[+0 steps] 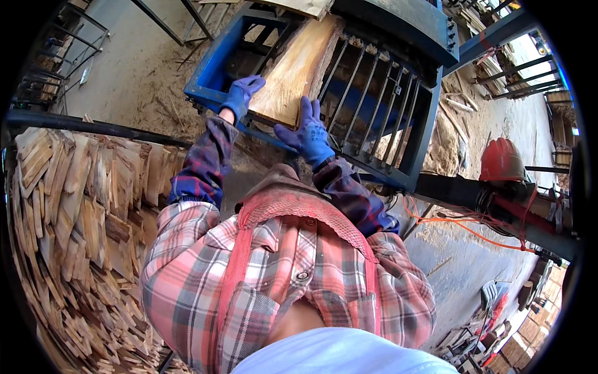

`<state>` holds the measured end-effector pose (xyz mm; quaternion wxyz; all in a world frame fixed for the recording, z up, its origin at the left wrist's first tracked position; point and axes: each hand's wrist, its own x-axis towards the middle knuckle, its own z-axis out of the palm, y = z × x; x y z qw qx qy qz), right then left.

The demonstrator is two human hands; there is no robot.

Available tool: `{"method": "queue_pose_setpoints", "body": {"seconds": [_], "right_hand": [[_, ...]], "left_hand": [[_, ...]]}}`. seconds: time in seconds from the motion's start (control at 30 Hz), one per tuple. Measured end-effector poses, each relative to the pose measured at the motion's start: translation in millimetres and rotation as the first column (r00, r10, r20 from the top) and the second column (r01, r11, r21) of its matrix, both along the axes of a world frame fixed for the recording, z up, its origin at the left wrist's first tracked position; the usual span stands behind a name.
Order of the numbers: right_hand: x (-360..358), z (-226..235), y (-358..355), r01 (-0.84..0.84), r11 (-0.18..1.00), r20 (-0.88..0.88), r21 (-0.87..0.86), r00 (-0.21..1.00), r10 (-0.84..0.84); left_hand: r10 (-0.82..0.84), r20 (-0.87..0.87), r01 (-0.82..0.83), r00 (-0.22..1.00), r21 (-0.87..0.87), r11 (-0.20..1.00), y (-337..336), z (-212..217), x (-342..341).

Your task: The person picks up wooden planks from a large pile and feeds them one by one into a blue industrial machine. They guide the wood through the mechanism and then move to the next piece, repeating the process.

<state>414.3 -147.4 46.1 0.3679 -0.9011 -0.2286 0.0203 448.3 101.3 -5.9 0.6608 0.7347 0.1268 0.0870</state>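
A wide board (pixel 293 71) lies between the two hands, on a blue metal frame (pixel 208 78), and it runs forward, away from the fingers. The gloved left hand (pixel 242 96) is at the left edge of the board, close to its near end. Its fingers point forward and to the right, and they lie nearly together; I cannot tell if they are clamped on the wood. The gloved right hand (pixel 309 138) is at the near right corner of the board. Its fingers are apart: two reach forward by the right edge, and the thumb stretches to the left, just by the near end.

To the right of the right fingers there is a row of metal bars (pixel 360 101). Farther to the right of these fingers are a red helmet (pixel 502 161) and an orange cord (pixel 430 219). Behind the left fingers, to their left, stands a large pile of wood pieces (pixel 81 212).
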Motion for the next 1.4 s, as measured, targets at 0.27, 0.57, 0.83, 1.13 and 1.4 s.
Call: {"method": "queue_pose_setpoints", "body": {"seconds": [0.27, 0.57, 0.83, 1.13, 1.4], "right_hand": [[16, -30, -3, 0.076, 0.925, 0.331, -0.373, 0.942, 0.056], [90, -36, -18, 0.072, 0.941, 0.241, -0.332, 0.971, 0.010], [186, -43, -25, 0.159, 0.868, 0.333, -0.471, 0.943, 0.007], [243, 20, -14, 0.565, 0.245, -0.614, 0.788, 0.752, 0.239], [107, -4, -191, 0.627, 0.342, -0.662, 0.700, 0.749, -0.017]], "left_hand": [[0.141, 0.474, -0.481, 0.869, 0.746, 0.460, -58, -15, 5], [0.093, 0.328, -0.333, 0.940, 0.826, 0.454, -73, -3, 81], [0.138, 0.189, 0.150, 0.972, -0.956, 0.254, -39, 66, 145], [-0.043, 0.033, 0.052, 0.999, -0.817, 0.575, -71, 34, 167], [-0.382, 0.029, 0.183, 0.924, -0.910, 0.373, -112, 45, 61]]}}
